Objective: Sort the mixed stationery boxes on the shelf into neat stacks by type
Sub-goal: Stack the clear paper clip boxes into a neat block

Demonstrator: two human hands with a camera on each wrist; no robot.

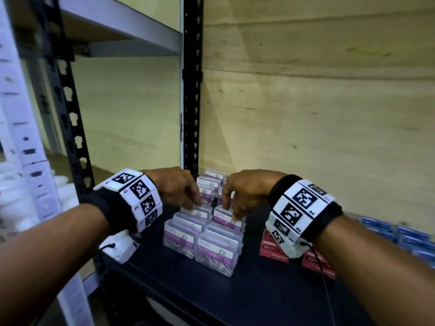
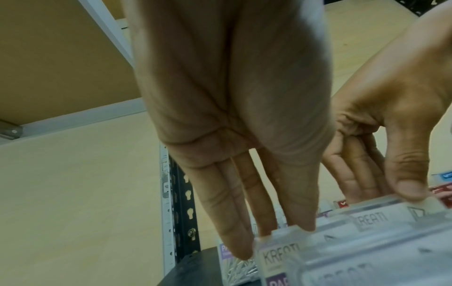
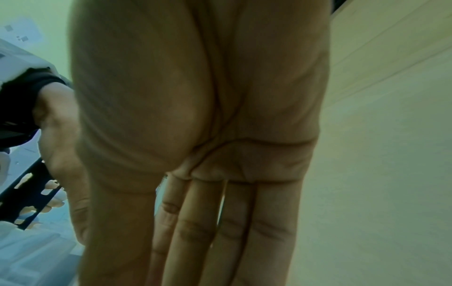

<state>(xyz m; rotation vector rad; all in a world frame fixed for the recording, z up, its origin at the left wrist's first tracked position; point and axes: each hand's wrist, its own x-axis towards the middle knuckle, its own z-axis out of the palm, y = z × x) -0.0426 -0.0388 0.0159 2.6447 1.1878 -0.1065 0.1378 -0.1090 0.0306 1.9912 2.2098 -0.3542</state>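
Note:
Clear paper clip boxes [image 1: 213, 251] with purple and white labels stand in two rows on the dark shelf [image 1: 188, 292]. My left hand [image 1: 196, 204] reaches down onto a box in the left row [image 1: 196, 214] and pinches its top between straight fingers [image 2: 234, 241] and thumb. My right hand [image 1: 231, 211] does the same on a box in the right row [image 1: 226, 220], with its thumb [image 2: 411, 189] on the near top edge. The right wrist view shows only the palm and straight fingers [image 3: 195, 241]; the box is hidden there.
Red staple boxes [image 1: 274, 250] lie flat to the right of the clip boxes, with blue boxes [image 1: 412, 236] beyond them along the plywood back wall. A black perforated upright [image 1: 191, 90] stands just behind the rows. Bare shelf lies in front.

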